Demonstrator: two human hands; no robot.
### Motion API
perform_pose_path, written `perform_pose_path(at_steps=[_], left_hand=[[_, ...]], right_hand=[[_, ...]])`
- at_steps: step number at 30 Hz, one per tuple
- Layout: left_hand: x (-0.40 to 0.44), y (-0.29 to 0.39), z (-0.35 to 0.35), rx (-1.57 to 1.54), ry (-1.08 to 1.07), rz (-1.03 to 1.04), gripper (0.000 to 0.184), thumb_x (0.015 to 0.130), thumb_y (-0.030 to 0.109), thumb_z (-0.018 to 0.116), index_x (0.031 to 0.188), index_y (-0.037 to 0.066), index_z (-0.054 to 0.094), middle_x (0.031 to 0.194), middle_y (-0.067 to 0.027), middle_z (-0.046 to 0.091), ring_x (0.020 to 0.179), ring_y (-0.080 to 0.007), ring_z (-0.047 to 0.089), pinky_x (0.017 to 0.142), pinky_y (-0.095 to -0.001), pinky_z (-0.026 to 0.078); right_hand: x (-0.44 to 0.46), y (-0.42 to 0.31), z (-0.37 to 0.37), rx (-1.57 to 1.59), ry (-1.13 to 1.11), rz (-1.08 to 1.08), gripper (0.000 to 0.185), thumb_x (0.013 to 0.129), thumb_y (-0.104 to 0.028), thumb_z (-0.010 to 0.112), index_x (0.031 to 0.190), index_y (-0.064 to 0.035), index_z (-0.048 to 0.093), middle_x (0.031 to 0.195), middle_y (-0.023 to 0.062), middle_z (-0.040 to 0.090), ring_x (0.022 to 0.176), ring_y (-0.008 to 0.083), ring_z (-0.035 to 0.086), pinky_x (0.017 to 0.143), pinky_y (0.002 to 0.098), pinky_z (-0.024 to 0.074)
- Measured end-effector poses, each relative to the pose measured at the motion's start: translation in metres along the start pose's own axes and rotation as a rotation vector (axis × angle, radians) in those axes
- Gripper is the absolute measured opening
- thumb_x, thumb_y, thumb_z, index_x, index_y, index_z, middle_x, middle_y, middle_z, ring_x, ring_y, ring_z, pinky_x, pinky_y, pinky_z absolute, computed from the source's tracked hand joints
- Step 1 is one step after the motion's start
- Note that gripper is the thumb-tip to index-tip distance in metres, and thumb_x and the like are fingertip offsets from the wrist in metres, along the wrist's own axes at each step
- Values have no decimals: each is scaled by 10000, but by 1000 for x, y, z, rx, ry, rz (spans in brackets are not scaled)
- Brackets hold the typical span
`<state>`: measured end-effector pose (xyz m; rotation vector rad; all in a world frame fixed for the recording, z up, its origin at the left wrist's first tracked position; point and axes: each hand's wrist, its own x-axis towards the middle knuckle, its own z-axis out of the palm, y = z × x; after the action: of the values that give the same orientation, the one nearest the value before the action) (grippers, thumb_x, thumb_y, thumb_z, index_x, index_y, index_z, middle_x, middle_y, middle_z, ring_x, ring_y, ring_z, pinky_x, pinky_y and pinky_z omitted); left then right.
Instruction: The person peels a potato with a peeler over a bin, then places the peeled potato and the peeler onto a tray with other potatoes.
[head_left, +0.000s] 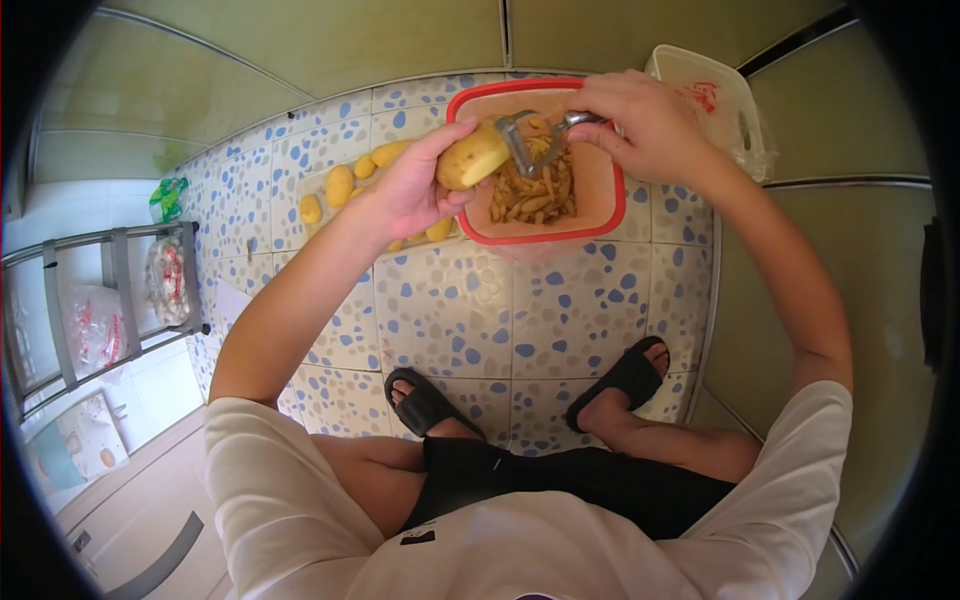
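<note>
My left hand (412, 185) grips a potato (472, 158) that is partly peeled, with pale flesh showing along one side. In my right hand (645, 122) is a metal peeler (522, 150), its head against the right end of the potato. Both are held over a red-rimmed bin (617, 200) whose bottom is covered with peelings (540, 195). To the left, behind my left forearm, a clear tray (318, 185) on the floor holds several peeled yellow potatoes (340, 185); my arm hides part of it.
A white plastic container (715, 105) with a clear bag stands at the right by the cabinets (830, 110). On the left is a metal rack (115, 270) with bagged goods (168, 280). A green bag (168, 200) lies near the wall. My sandalled feet (425, 400) rest on the patterned tiles (450, 300).
</note>
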<state>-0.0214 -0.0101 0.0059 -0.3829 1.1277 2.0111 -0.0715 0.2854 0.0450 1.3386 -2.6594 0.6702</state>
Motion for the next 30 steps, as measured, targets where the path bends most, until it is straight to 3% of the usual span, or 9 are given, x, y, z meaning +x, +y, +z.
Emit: perform_pose_path(at_steps=[2, 5, 11, 14, 17, 20, 23, 26, 30], left_hand=[[0, -2, 11, 32, 105, 36, 382, 1074, 457, 529, 1167, 98, 617, 838, -52, 657, 484, -62, 416, 421, -195, 299], [-1, -2, 3, 59, -61, -37, 406, 1093, 481, 482, 1167, 103, 610, 846, -62, 649, 488, -71, 423, 430, -192, 297], [-1, -11, -1, 59, 9, -22, 431, 1092, 505, 471, 1141, 99, 610, 779, -30, 621, 485, -64, 365, 436, -211, 242], [-4, -10, 4, 116, 62, -20, 440, 1094, 513, 462, 1104, 97, 606, 748, -39, 614, 469, -66, 339, 433, -218, 222], [-6, -7, 8, 210, 100, -6, 433, 1092, 515, 468, 1085, 103, 601, 715, -52, 608, 451, -69, 342, 427, -222, 231], [-10, -3, 0, 181, 115, -22, 366, 1095, 450, 483, 1149, 111, 610, 770, -60, 635, 475, -84, 372, 435, -248, 233], [-20, 0, 12, 257, 160, -12, 451, 1072, 527, 485, 1093, 95, 612, 707, -89, 624, 444, -82, 393, 412, -233, 286], [-15, -3, 12, 161, 266, 41, 459, 1067, 530, 477, 1104, 93, 613, 741, -97, 644, 454, -94, 412, 410, -234, 297], [-8, 0, 4, 51, 120, 37, 464, 1065, 532, 469, 1132, 96, 614, 810, -96, 668, 468, -99, 422, 409, -226, 273]], right_hand=[[5, -10, 5, -3, 2, -45, 240, 959, -344, 708, 1072, -134, 714, 970, 34, 705, 930, 274, 676, 832, 418, 507], [9, -24, 11, -25, 29, -99, 236, 940, -349, 724, 1047, -139, 711, 972, 26, 714, 921, 271, 687, 817, 422, 511], [14, -37, 14, -33, 3, -91, 241, 900, -288, 758, 1045, -101, 706, 988, 50, 700, 945, 280, 682, 810, 423, 508], [13, -35, 17, -21, 36, -81, 239, 908, -344, 752, 1004, -128, 719, 965, 32, 729, 919, 292, 697, 803, 434, 519], [10, -22, 12, 21, 41, -54, 244, 914, -341, 746, 1013, -119, 732, 965, 49, 731, 916, 311, 695, 790, 438, 522], [1, 7, -2, -139, -4, 28, 246, 934, -338, 727, 1033, -112, 736, 957, 70, 729, 907, 324, 694, 790, 443, 525], [-18, 45, 3, -119, -11, 179, 254, 947, -313, 720, 1063, -88, 721, 948, 75, 705, 892, 310, 664, 799, 419, 504], [-13, 33, -7, -55, -8, 148, 267, 965, -324, 704, 1069, -78, 718, 947, 83, 700, 886, 311, 659, 796, 424, 502], [6, -1, -14, 21, -30, 59, 261, 956, -315, 715, 1063, -77, 719, 955, 76, 703, 902, 306, 663, 808, 423, 501]])
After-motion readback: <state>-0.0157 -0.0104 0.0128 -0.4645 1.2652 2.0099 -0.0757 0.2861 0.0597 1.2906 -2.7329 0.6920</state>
